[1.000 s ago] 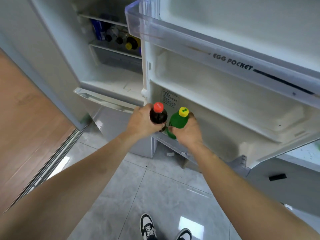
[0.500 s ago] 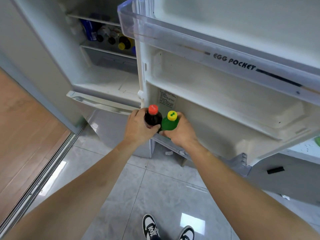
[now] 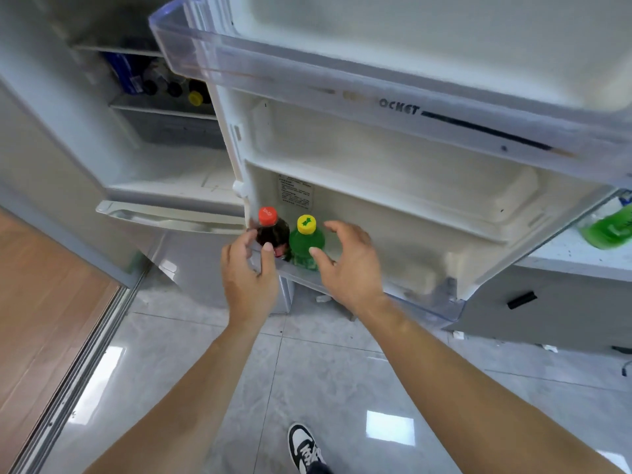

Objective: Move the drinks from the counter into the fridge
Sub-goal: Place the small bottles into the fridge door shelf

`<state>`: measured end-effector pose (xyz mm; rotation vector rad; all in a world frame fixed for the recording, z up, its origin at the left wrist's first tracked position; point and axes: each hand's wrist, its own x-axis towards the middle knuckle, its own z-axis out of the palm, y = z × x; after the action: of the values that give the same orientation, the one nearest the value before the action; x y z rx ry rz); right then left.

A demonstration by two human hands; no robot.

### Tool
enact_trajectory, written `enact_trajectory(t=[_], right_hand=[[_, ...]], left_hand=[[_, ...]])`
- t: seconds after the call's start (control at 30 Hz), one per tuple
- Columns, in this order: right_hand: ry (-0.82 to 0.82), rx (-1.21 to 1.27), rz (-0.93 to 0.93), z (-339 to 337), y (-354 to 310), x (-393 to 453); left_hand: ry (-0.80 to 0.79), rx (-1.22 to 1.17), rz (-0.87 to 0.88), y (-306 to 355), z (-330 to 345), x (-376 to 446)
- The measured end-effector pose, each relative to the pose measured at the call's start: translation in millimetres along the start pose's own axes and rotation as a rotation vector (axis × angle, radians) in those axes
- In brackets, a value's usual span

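A dark bottle [image 3: 273, 230] and a green bottle [image 3: 306, 241] stand side by side in the fridge door's bottom shelf [image 3: 420, 295], just beyond the loosened grip of the left hand [image 3: 248, 273] and right hand [image 3: 349, 260], fingers apart.

Bright daylight, floor [image 3: 342, 388] glare, blurred, warped edges

Both forearms are bare from the lower corners of the frame up to the wrists, with no sleeve visible. The left hand [image 3: 248, 273] and the right hand [image 3: 349, 265] wear no glove, ring or watch. At the bottom centre, one black-and-white sneaker [image 3: 305, 448] with white laces is visible.
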<state>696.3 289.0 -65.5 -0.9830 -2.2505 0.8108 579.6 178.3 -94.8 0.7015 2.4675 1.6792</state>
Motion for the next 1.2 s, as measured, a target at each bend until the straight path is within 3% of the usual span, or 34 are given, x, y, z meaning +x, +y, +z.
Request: enact_trajectory(t=[0.1, 0.27, 0.43, 0.67, 0.8, 1.03, 1.2], right_hand=[[0.194, 0.024, -0.159, -16.9, 11.2, -29.6], [0.331, 0.068, -0.099, -58.0, 54.5, -91.8], [0.449, 0.049, 0.149, -117.0, 118.0, -167.5], [0.468, 0.294, 0.82, -189.7, 211.6, -294.7], [0.524, 0.386, 1.087, -211.2, 243.3, -362.4], [0.671, 0.441, 1.311, -210.7, 263.1, -420.6], [0.723, 0.456, 1.357, -213.0, 277.3, -393.0]], left_hand=[[0.028, -0.06, -0.086, 5.4, 12.2, -25.0], [-0.045, -0.153, -0.167, 15.0, 43.6, -85.3], [-0.32, -0.032, -0.17, 17.7, 80.5, -156.6], [-0.73, 0.143, -0.233, 9.7, 116.2, -247.5], [-0.954, 0.243, -0.309, -7.3, 128.7, -281.3], [-1.076, 0.385, -0.364, -14.6, 151.9, -294.7], [-1.143, 0.376, -0.313, 7.1, 195.5, -281.1]])
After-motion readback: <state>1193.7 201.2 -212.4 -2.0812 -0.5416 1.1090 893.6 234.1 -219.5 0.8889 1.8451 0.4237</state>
